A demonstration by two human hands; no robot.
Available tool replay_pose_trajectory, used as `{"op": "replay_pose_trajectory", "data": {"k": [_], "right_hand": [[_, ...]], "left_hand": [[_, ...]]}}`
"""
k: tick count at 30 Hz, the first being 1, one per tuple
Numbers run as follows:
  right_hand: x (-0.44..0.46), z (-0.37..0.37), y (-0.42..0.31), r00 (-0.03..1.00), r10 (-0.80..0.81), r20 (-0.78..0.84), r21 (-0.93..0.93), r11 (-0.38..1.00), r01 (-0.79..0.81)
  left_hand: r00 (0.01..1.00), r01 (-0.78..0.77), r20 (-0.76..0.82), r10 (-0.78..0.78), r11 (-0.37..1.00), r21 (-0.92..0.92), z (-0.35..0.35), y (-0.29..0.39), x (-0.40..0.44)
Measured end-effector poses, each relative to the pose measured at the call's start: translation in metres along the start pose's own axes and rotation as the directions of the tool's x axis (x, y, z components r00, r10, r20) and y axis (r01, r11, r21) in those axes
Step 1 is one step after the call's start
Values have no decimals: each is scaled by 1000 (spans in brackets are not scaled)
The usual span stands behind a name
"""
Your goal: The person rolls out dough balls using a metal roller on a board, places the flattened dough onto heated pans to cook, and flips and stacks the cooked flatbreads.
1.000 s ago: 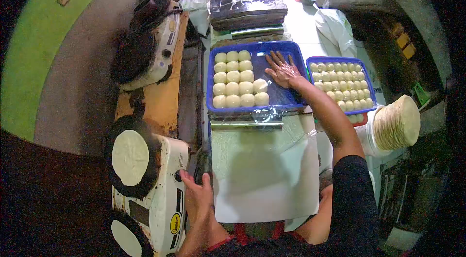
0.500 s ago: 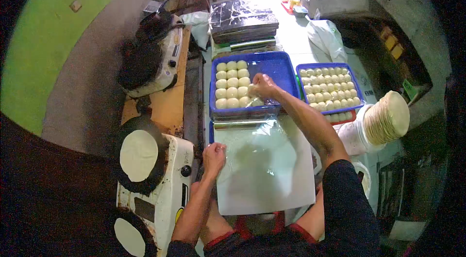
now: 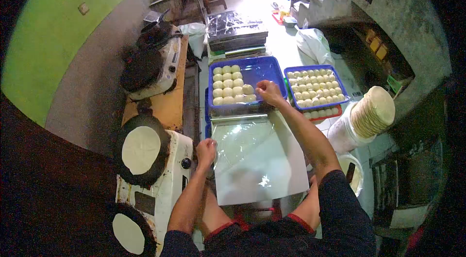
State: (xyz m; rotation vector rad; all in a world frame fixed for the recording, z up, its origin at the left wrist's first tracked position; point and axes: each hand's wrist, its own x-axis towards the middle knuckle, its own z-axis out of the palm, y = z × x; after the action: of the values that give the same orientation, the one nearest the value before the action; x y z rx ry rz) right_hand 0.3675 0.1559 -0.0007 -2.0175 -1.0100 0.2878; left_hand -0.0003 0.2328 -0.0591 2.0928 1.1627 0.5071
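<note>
My left hand [image 3: 206,152] is closed at the left edge of a clear plastic sheet [image 3: 238,140], its fingers curled on that edge. The glossy sheet lies over a white board [image 3: 262,186] in front of my lap. My right hand [image 3: 270,93] is over the front of a blue tray [image 3: 277,75], fingers pinched together beside the nearest dough balls. What those fingers hold, if anything, I cannot make out. Rows of round pale dough balls [image 3: 228,83] fill the tray's left part, with clear film over its right part.
A second blue tray [image 3: 316,106] of dough balls stands at right, beside a stack of flat rounds [image 3: 373,113] on a white bucket [image 3: 345,135]. At left, flat dough rounds [image 3: 141,149] lie on dark pans over a white stove [image 3: 179,152]. A dark wrapped stack [image 3: 237,28] is behind.
My right hand has drawn back to the right from the dough balls, uncovering the nearest ones. My left hand stays at the sheet's left edge. The whole view has shifted slightly.
</note>
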Motion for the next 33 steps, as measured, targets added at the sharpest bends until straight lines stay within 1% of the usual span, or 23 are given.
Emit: {"op": "replay_pose_trajectory", "data": {"k": [3,4,5,6,7,8,11,12,13,14,15,16,18,19,20,21,23,26,27,28,29,30,33], "right_hand": [[25,6,-28,969,91,231,-235,971,-35],[39,43,14,998,-64,25,-223,972,68],[49,49,14,997,5,79,-240,971,14],[58,54,14,988,77,135,-260,965,-40],[62,57,6,969,153,193,-282,955,-95],[63,58,-1,933,278,227,-228,947,-227],[57,58,-7,953,239,186,-97,970,-224],[71,60,15,914,273,301,161,930,-331],[73,53,22,922,276,272,348,865,-362],[70,44,30,952,185,244,657,691,-302],[57,18,6,939,303,160,674,661,-328],[43,-11,-4,981,142,129,600,777,-192],[-6,-37,-21,927,48,371,466,854,-231],[-42,-39,-20,868,23,495,394,885,-248],[-78,-28,-12,823,-32,567,294,941,-166],[-115,-12,-1,766,-75,639,201,977,-71],[-176,14,4,635,-24,772,74,996,-53],[-217,46,18,769,-56,637,-211,947,244],[-224,66,32,799,-88,594,64,996,63],[-226,79,26,835,-100,541,341,934,-110],[-231,83,24,839,-106,533,10,993,119],[-234,76,-2,844,-112,525,-327,888,322],[-262,88,-41,907,-165,386,-519,774,362]], "left_hand": [[1000,-1,2,2,999,-42,12,-25,-6],[1000,-10,7,10,998,-59,15,-30,-8],[1000,-16,14,17,997,-75,18,-31,-6],[1000,10,30,-7,995,-94,4,-4,-15],[1000,-6,21,8,996,-85,5,-6,-14],[1000,-20,15,22,997,-76,5,-8,-15],[999,-46,-18,45,997,-65,5,-1,-18],[998,-50,-28,48,997,-60,8,-4,-17],[997,-58,-44,56,997,-57,8,-3,-14],[998,-60,-39,58,997,-56,8,-2,-10],[998,-59,-35,58,997,-58,5,1,-8],[998,-55,-27,54,997,-60,2,4,-7],[983,-177,-73,169,978,-113,4,-6,5],[987,-149,-94,133,970,-192,3,-1,8],[977,-194,-106,187,980,-53,-13,25,11],[952,-269,-160,261,963,-30,-9,20,20],[950,-298,-114,292,954,-36,-35,67,22],[894,-435,-119,431,900,-8,-53,109,19],[864,-490,-127,487,872,9,-57,116,15],[870,-483,-117,479,876,-6,-62,126,5],[873,-479,-108,475,877,-21,-66,137,-3],[875,-478,-101,473,877,-37,-67,144,-9],[863,-499,-93,496,867,-7,-60,145,-25]]}}
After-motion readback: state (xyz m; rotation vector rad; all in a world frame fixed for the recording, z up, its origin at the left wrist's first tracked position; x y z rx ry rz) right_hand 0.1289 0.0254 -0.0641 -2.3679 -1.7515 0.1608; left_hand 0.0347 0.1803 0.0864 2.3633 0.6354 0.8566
